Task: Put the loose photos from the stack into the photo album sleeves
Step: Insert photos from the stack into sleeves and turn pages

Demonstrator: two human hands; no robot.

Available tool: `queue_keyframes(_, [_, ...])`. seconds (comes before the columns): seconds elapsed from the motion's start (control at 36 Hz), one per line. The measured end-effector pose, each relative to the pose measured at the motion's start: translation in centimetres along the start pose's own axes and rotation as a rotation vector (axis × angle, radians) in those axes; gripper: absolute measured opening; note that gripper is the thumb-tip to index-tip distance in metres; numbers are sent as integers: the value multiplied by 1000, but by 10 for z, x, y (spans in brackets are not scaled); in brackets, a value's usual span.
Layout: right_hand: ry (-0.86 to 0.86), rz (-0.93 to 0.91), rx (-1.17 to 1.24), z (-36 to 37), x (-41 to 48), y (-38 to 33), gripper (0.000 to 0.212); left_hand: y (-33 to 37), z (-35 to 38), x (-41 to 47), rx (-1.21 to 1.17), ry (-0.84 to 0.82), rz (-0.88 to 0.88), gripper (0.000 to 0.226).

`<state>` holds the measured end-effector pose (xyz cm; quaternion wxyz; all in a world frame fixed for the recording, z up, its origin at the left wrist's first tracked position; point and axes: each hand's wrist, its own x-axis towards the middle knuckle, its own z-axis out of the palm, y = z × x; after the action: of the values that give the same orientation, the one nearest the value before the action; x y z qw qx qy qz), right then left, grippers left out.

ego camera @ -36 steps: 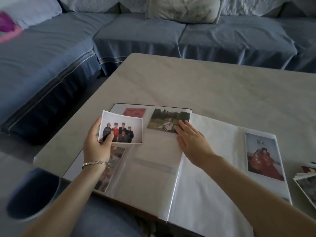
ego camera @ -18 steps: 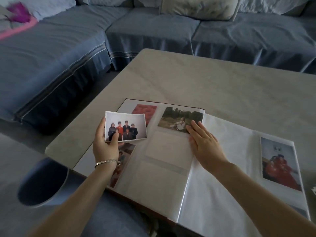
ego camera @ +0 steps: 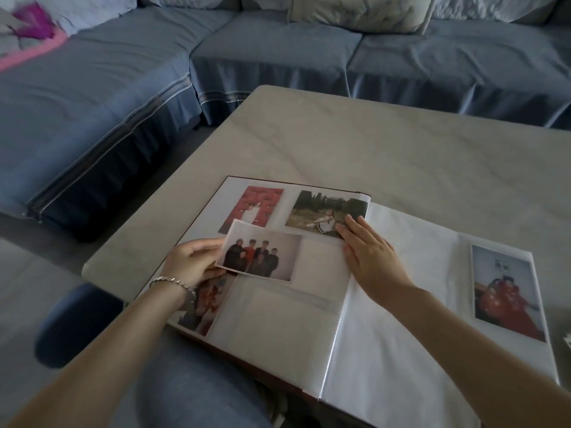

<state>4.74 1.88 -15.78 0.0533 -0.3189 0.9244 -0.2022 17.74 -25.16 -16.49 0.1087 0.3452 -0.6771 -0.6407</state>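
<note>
Left hand [ego camera: 191,264] pinches the loose photo [ego camera: 259,254] by its left short edge, thumb on top and fingers curled beneath. A bracelet [ego camera: 170,281] is on that wrist.

The photo hovers low over the left page of the open album [ego camera: 386,350], which lies on the table [ego camera: 370,143]. Its long axis runs left to right, with the far end dipping slightly toward the person.

The empty sleeve [ego camera: 324,264] sits directly right of the photo's free edge, partly under it already. So the target lies straight along the photo's long axis, away from the gripping hand.

Right hand [ego camera: 370,257] lies flat with fingers straight and together. It presses the page by the spine, just beside the sleeve's right side and touching the corner of a landscape print [ego camera: 321,211].

Judgement: the left hand is the feeder; the right is nearer the sleeve and better placed to lift the film. (I cannot tell which side the sleeve's mouth opens on.) If it opens at the spine side, the photo must cross over first.
</note>
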Motion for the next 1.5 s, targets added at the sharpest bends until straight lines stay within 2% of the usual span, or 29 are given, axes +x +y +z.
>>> queue_keyframes(0.39, [-70, 1, 4, -5, 3, 5, 43, 28, 30, -10, 388, -206, 51, 25])
queue_keyframes(0.64, [-98, -4, 21, -9, 4, 7, 43, 33, 36, -16, 300, -265, -122, 19])
queue_keyframes(0.72, [-117, -5, 23, -12, 4, 8, 43, 35, 44, -20, 391, -208, -9, 19])
queue_keyframes(0.83, [-125, -5, 30, -13, 6, 8, 42, 38, 50, -21, 469, -69, 128, 8])
queue_keyframes(0.89, [-126, -2, 30, -13, 6, 8, 42, 40, 53, -21, 484, -57, 111, 3])
queue_keyframes(1.06, [-134, 9, 32, -13, 6, 7, 43, 43, 62, -21, 494, -81, -22, 21])
queue_keyframes(1.14, [-129, 10, 41, -13, 6, 6, 42, 44, 64, -20, 454, -68, -83, 23])
queue_keyframes(1.5, [-128, 16, 33, -13, 5, 6, 43, 43, 62, -20, 443, -5, -63, 19])
